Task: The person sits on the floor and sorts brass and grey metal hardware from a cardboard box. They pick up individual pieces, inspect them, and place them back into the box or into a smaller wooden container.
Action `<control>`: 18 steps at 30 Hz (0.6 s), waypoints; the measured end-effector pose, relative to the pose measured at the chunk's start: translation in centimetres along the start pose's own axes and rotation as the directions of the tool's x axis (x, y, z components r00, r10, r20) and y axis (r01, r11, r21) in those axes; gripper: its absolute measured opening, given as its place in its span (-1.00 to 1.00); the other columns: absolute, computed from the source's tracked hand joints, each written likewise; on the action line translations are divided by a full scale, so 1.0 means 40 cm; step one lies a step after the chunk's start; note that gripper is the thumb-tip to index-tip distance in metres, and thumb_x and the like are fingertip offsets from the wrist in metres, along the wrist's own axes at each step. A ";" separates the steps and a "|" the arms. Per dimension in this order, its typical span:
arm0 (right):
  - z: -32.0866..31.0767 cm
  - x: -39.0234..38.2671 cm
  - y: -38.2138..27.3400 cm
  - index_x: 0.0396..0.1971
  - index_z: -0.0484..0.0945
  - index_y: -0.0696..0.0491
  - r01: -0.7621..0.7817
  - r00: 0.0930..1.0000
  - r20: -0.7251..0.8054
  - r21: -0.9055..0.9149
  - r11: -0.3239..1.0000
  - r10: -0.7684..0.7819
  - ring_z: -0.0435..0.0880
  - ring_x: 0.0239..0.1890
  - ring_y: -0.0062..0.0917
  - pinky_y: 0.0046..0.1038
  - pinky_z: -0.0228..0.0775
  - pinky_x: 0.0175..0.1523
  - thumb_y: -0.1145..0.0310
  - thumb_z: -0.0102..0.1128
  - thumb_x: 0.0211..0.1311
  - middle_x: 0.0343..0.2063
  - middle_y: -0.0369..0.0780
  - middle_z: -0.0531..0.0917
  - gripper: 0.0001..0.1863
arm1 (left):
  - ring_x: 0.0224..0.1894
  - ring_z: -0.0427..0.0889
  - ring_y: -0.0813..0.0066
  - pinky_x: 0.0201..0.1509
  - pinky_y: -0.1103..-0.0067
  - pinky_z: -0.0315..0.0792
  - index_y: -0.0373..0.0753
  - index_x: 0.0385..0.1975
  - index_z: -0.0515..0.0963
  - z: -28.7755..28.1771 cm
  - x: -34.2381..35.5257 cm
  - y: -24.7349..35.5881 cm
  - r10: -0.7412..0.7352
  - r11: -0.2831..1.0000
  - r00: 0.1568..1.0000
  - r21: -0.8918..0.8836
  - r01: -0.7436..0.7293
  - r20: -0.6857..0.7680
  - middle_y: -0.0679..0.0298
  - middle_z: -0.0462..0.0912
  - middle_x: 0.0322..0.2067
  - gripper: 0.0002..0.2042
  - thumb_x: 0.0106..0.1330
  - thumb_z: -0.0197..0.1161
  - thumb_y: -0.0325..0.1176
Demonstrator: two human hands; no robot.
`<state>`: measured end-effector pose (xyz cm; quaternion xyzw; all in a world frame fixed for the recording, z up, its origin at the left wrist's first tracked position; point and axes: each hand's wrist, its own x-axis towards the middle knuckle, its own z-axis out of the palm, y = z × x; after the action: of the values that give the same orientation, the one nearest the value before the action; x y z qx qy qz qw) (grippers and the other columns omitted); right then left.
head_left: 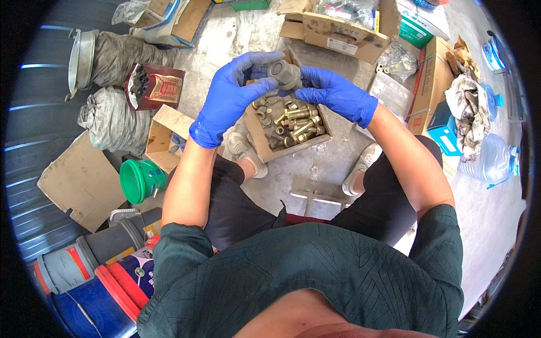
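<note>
Both of my hands wear blue gloves and are raised around a large grey hex fastener (pixel 283 75), seen nearly end-on. My left hand (pixel 234 90) grips it from the left with thumb and fingers, and my right hand (pixel 332 93) pinches it from the right. Directly below lies an open cardboard box (pixel 252 135) of loose bolts and nuts (pixel 298 124), many brass-coloured and others dull grey. My shoes show on either side of that box.
Cardboard boxes (pixel 344 39) stand ahead; sacks (pixel 112 127), a small box (pixel 166 121) and a green bucket (pixel 135 183) are to the left. Larger buckets (pixel 107 287) sit lower left. Cartons (pixel 425 84), crumpled cloth (pixel 468 112) and plastic bottles (pixel 484 166) line the right.
</note>
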<state>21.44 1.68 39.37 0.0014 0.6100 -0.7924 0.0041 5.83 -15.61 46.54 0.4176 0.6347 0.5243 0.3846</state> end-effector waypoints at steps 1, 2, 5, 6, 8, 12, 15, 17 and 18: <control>0.001 0.000 -0.003 0.23 0.40 0.15 -0.003 1.000 0.003 -0.002 1.000 0.003 0.51 0.16 -0.58 -0.49 0.28 0.31 0.35 0.18 0.41 0.09 -0.21 0.60 -0.55 | 0.10 0.56 0.53 0.23 0.55 0.42 -0.32 0.24 0.45 -0.003 0.001 0.000 0.010 1.000 1.000 -0.002 -0.010 0.013 0.24 0.59 0.12 -0.50 0.25 0.31 -0.53; 0.001 0.000 -0.005 0.23 0.39 0.15 -0.005 1.000 0.005 -0.003 1.000 0.005 0.52 0.16 -0.58 -0.49 0.28 0.32 0.35 0.18 0.42 0.09 -0.21 0.60 -0.55 | 0.12 0.55 0.52 0.26 0.55 0.40 -0.32 0.25 0.44 -0.005 0.003 -0.001 0.019 1.000 0.999 -0.005 -0.019 0.027 0.24 0.58 0.14 -0.49 0.26 0.30 -0.52; -0.001 -0.001 0.001 0.24 0.39 0.15 -0.016 1.000 0.025 0.040 0.999 0.015 0.51 0.17 -0.57 -0.49 0.25 0.34 0.36 0.17 0.42 0.12 -0.20 0.59 -0.55 | 0.19 0.51 0.48 0.32 0.52 0.35 -0.31 0.29 0.41 0.004 0.005 -0.002 0.030 0.999 0.999 -0.018 -0.029 0.044 0.21 0.54 0.19 -0.46 0.26 0.29 -0.49; -0.001 -0.002 0.000 0.25 0.38 0.15 -0.021 0.999 0.028 0.030 0.999 0.020 0.51 0.17 -0.57 -0.48 0.25 0.34 0.36 0.16 0.42 0.12 -0.20 0.59 -0.55 | 0.21 0.50 0.47 0.34 0.51 0.33 -0.31 0.30 0.40 0.008 0.006 -0.004 0.032 0.999 0.998 -0.026 -0.030 0.047 0.20 0.53 0.21 -0.45 0.26 0.29 -0.48; 0.000 -0.004 -0.003 0.26 0.38 0.15 -0.031 0.999 0.034 0.010 0.999 0.031 0.51 0.19 -0.56 -0.47 0.25 0.34 0.36 0.16 0.43 0.12 -0.20 0.59 -0.54 | 0.23 0.49 0.45 0.36 0.50 0.31 -0.31 0.31 0.38 0.009 0.008 -0.007 0.015 0.998 0.997 -0.056 -0.011 0.075 0.19 0.51 0.23 -0.44 0.27 0.29 -0.46; 0.001 -0.008 -0.006 0.29 0.35 0.15 -0.021 0.999 0.033 0.012 1.000 0.021 0.51 0.19 -0.56 -0.46 0.27 0.34 0.35 0.15 0.43 0.12 -0.18 0.60 -0.51 | 0.26 0.47 0.41 0.39 0.47 0.28 -0.30 0.33 0.36 0.005 0.011 -0.006 0.029 1.000 0.994 0.001 -0.029 0.105 0.16 0.51 0.23 -0.42 0.28 0.29 -0.38; -0.002 -0.011 -0.005 0.32 0.32 0.14 -0.028 0.998 0.062 0.031 0.999 0.026 0.52 0.19 -0.55 -0.44 0.27 0.35 0.33 0.15 0.43 0.13 -0.17 0.60 -0.48 | 0.27 0.47 0.39 0.41 0.46 0.25 -0.31 0.34 0.35 0.005 0.013 -0.011 0.055 0.998 0.990 -0.019 -0.053 0.134 0.15 0.51 0.23 -0.39 0.28 0.29 -0.31; -0.005 -0.016 -0.014 0.35 0.29 0.13 -0.070 0.994 0.091 0.019 0.997 0.068 0.52 0.22 -0.50 -0.41 0.26 0.39 0.32 0.15 0.43 0.17 -0.14 0.57 -0.44 | 0.27 0.47 0.39 0.40 0.46 0.25 -0.32 0.34 0.35 0.003 0.014 -0.011 0.054 0.998 0.987 -0.051 -0.047 0.151 0.15 0.52 0.22 -0.39 0.29 0.29 -0.27; -0.003 -0.017 -0.021 0.35 0.29 0.13 -0.089 0.992 0.093 -0.004 0.996 0.089 0.52 0.21 -0.50 -0.41 0.26 0.38 0.31 0.14 0.44 0.17 -0.14 0.58 -0.45 | 0.27 0.47 0.39 0.40 0.46 0.25 -0.32 0.34 0.35 0.001 0.013 -0.012 0.054 0.997 0.986 -0.067 -0.044 0.159 0.15 0.52 0.22 -0.38 0.29 0.30 -0.26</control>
<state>22.12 2.02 40.17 -0.0084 0.6083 -0.7907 0.0679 5.60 -15.15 46.06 0.4618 0.5744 0.5179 0.4343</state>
